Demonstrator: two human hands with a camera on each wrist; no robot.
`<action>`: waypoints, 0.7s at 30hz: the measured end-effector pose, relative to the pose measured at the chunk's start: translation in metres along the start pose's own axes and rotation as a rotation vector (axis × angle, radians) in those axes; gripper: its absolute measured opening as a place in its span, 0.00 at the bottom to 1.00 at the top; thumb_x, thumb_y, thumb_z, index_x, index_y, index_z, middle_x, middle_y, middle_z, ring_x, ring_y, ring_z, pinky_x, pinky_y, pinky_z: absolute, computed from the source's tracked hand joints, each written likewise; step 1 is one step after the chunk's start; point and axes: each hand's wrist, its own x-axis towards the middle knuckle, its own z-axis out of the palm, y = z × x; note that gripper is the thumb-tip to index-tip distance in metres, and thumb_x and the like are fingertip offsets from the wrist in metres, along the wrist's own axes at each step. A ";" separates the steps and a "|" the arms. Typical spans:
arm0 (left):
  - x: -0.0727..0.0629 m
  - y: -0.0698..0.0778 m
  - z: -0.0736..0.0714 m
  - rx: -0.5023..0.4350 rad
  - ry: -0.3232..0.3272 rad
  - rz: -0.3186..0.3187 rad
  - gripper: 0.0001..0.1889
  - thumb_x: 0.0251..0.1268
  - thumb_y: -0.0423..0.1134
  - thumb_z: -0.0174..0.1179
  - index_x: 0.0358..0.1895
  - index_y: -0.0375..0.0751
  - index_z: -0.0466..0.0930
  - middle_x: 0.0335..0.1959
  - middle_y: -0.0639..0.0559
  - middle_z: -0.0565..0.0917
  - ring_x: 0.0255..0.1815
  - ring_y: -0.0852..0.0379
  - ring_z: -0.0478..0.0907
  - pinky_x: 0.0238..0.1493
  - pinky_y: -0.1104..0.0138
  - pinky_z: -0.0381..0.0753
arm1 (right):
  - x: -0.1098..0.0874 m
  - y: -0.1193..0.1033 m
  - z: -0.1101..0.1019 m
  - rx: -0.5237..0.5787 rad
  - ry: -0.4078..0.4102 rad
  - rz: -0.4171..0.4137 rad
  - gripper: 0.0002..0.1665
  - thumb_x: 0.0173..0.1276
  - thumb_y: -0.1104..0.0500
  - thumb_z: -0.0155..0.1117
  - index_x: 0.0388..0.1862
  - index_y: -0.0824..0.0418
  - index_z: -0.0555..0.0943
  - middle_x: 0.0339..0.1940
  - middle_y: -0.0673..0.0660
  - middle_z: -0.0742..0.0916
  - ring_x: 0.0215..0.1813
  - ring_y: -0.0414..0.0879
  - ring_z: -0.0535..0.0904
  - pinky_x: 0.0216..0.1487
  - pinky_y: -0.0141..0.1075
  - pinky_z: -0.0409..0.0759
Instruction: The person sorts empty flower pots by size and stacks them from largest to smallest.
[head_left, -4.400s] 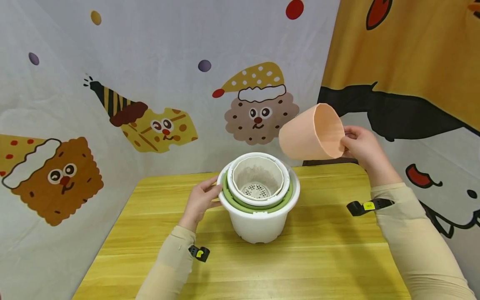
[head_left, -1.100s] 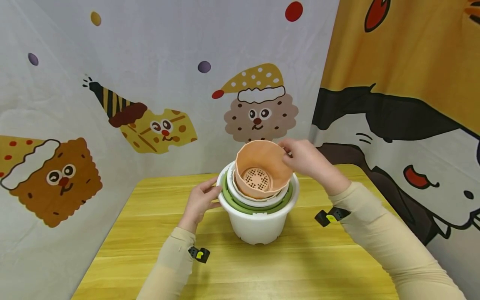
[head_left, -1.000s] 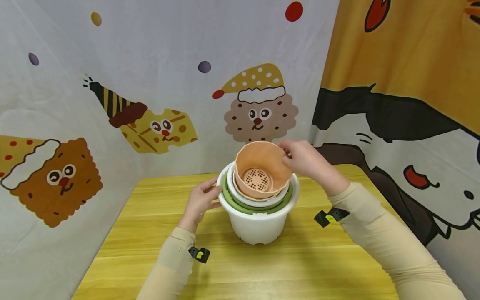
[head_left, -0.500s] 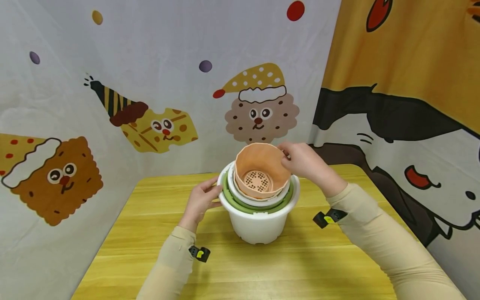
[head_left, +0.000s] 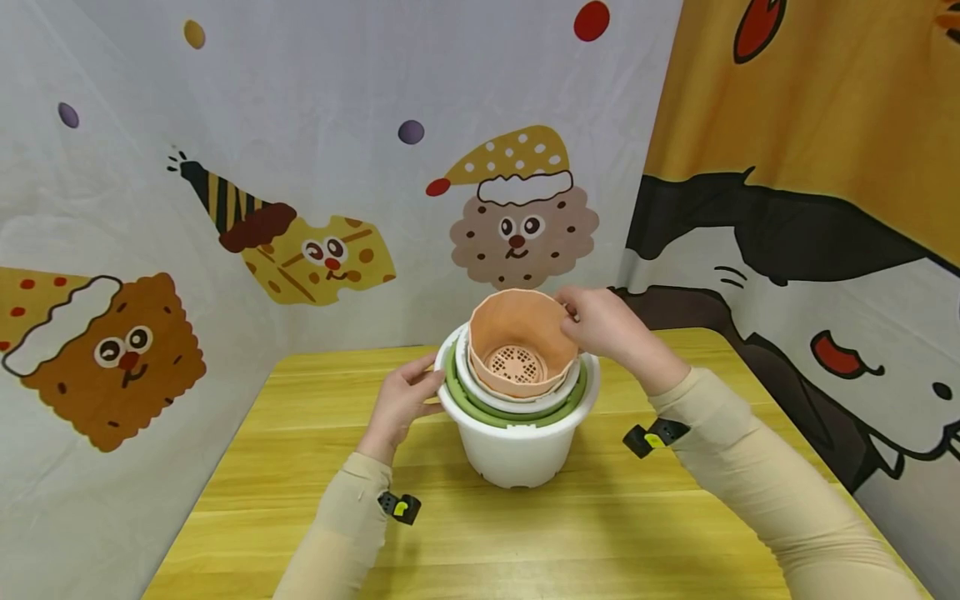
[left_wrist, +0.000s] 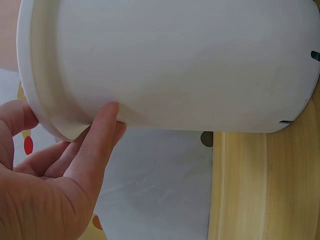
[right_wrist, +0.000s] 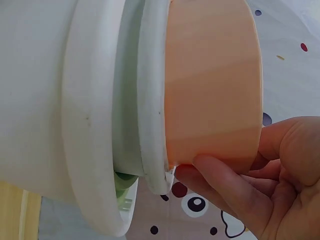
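Observation:
A large white flowerpot [head_left: 517,454] stands upright on the table, with a green pot [head_left: 468,403] and a smaller white pot [head_left: 462,367] nested inside. A peach flowerpot [head_left: 525,325] with a perforated bottom sits partly inside the innermost one, its upper wall rising above the other rims. My right hand [head_left: 607,325] pinches the peach pot's rim at the right; in the right wrist view its fingers [right_wrist: 220,180] lie along the outer wall. My left hand [head_left: 402,400] grips the large pot's rim at the left, thumb over the rim and fingers [left_wrist: 100,135] against the wall beneath.
The stack stands on a wood-grain table [head_left: 300,500], towards its back. Behind the table hangs a white cloth [head_left: 315,108] printed with cartoon snacks, and an orange and black printed cloth [head_left: 810,108] is at the right.
My right hand has brought the peach pot from the upper right into the stack. Over the last second it has sunk slightly lower. My left hand has stayed on the large pot's rim.

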 end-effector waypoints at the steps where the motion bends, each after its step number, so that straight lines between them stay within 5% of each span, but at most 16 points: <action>1: 0.000 0.000 0.000 -0.001 0.000 -0.001 0.24 0.70 0.33 0.59 0.68 0.36 0.73 0.54 0.34 0.81 0.45 0.49 0.83 0.41 0.56 0.88 | 0.000 -0.001 0.000 0.000 -0.001 0.005 0.18 0.67 0.67 0.55 0.55 0.67 0.79 0.37 0.60 0.84 0.29 0.48 0.77 0.29 0.36 0.78; 21: 0.001 0.000 0.000 0.011 0.001 0.007 0.24 0.70 0.33 0.58 0.68 0.36 0.73 0.55 0.34 0.80 0.47 0.48 0.83 0.41 0.56 0.88 | 0.002 -0.001 0.004 -0.034 -0.009 0.039 0.17 0.67 0.67 0.55 0.54 0.69 0.78 0.32 0.59 0.83 0.26 0.48 0.77 0.25 0.36 0.76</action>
